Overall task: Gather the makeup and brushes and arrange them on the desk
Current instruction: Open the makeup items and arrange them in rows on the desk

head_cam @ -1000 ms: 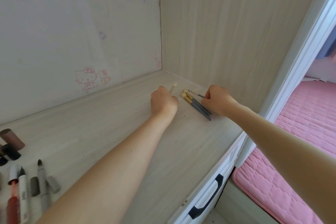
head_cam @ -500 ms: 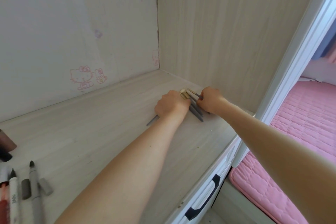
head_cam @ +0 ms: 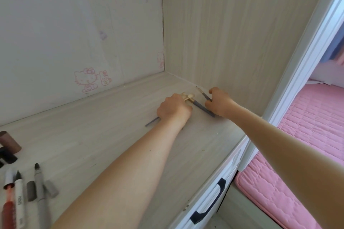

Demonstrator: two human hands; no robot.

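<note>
The pale wood desk (head_cam: pixel 93 135) fills the view, with a pink mattress (head_cam: pixel 307 135) to its right. Near the far right corner, the left hand (head_cam: pixel 174 109) curls round pale-tipped brushes (head_cam: pixel 188 96), perhaps two. The right hand (head_cam: pixel 219 102) pinches a thin brush (head_cam: pixel 202 93). A grey-handled brush (head_cam: pixel 203 109) lies between them. Makeup pens (head_cam: pixel 40 191) lie near left.

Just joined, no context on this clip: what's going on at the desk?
A person is gathering makeup brushes in the far right corner of the desk. The left hand grips pale-headed brushes, with the heads poking out past the knuckles and a handle sticking out behind. The right hand pinches a thin dark brush, its tip toward the corner. A grey-handled brush lies between the hands. Liner pens and loose caps lie at the near left.
</note>
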